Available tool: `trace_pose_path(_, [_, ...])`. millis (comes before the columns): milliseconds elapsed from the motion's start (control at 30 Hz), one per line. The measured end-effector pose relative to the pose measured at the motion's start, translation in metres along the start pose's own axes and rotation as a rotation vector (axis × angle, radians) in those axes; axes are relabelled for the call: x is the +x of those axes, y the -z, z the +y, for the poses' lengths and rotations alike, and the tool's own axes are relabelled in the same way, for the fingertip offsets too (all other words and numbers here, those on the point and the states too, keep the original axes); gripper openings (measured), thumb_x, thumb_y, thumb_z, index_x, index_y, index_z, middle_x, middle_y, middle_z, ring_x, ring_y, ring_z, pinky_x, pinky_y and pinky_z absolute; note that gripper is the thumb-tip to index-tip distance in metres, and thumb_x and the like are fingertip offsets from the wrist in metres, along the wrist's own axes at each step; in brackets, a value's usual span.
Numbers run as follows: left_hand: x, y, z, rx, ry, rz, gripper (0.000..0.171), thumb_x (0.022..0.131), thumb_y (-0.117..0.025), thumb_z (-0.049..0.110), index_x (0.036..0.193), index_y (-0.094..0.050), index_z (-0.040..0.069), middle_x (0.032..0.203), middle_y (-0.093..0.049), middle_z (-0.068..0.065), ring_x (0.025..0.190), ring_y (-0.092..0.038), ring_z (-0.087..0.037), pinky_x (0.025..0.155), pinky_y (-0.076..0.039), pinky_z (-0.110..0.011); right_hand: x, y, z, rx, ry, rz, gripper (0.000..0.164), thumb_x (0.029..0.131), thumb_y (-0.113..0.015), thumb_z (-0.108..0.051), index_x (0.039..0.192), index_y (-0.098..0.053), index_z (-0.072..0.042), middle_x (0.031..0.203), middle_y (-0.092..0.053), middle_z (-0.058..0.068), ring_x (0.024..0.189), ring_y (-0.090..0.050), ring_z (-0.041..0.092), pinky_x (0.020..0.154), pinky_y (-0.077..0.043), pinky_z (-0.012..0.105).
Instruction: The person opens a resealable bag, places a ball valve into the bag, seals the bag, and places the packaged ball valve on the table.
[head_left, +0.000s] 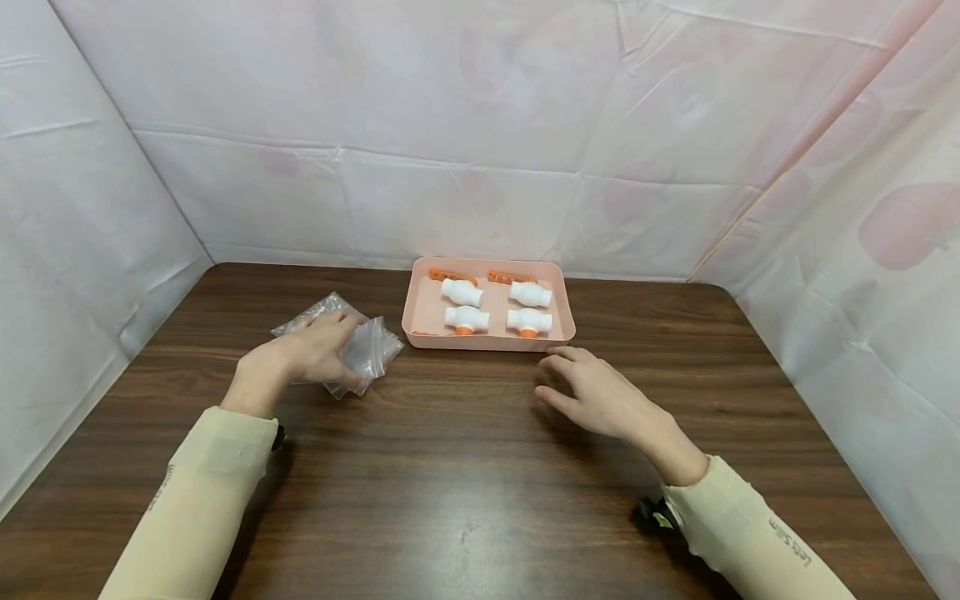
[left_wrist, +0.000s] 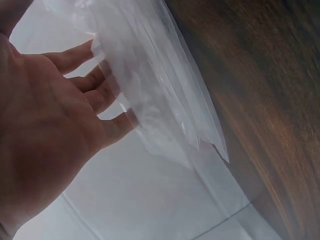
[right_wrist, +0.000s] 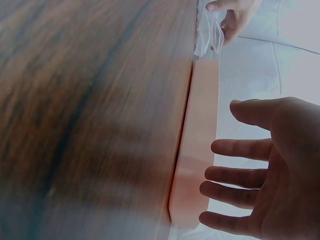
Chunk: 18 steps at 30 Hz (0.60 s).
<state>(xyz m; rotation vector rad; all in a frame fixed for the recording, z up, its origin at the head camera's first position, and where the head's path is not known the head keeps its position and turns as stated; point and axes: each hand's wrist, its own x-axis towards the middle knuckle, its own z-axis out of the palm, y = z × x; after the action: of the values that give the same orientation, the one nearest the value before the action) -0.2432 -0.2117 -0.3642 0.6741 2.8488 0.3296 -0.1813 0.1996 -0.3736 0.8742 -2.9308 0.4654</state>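
A loose pile of clear zip-lock bags [head_left: 372,346] lies on the left of the table. My left hand [head_left: 318,343] holds it from above, fingers across the far side and thumb at the near edge. In the left wrist view, the fingertips [left_wrist: 129,119] show through the film of the bags [left_wrist: 165,95]. My right hand [head_left: 600,396] hovers by the near right corner of a pink tray [head_left: 487,342], with nothing in it. Its fingers [right_wrist: 240,149] are spread and nearly straight beside the tray wall [right_wrist: 197,135].
Inside the tray are several white plastic valve bodies [head_left: 530,320], two showing orange below, and orange handle-like pieces [head_left: 512,277] along the back. The tray stands at the far edge of the dark wooden table [head_left: 450,467]. Pale pink-patterned cloth [head_left: 465,125] closes off the back and sides.
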Motion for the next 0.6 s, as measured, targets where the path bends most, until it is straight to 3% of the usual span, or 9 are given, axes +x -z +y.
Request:
trace_pose_path(400, [-0.002, 0.001, 0.009, -0.025, 0.035, 0.023, 0.082, 0.074, -0.075, 0.046, 0.135, -0.04, 0.003, 0.116, -0.054, -0.011, 0.115, -0.045, -0.028, 0.1, -0.021, -0.069, 0.0, -0.001, 0.001, 0.008, -0.008, -0.003, 0.044, 0.093, -0.061, -0.04, 0.122, -0.062, -0.007, 0.131, -0.054, 0.014, 0.118, -0.052, 0.029, 0.096, -0.042, 0.048])
trace_pose_path(600, [-0.004, 0.004, 0.016, -0.071, 0.003, 0.041, 0.081, 0.075, -0.076, 0.045, 0.133, -0.039, 0.003, 0.114, -0.054, -0.01, 0.107, -0.048, -0.026, 0.098, -0.033, -0.056, 0.0, -0.001, 0.0, 0.017, 0.0, 0.011, 0.043, 0.093, -0.061, -0.04, 0.121, -0.062, -0.007, 0.13, -0.054, 0.012, 0.118, -0.052, 0.028, 0.097, -0.041, 0.047])
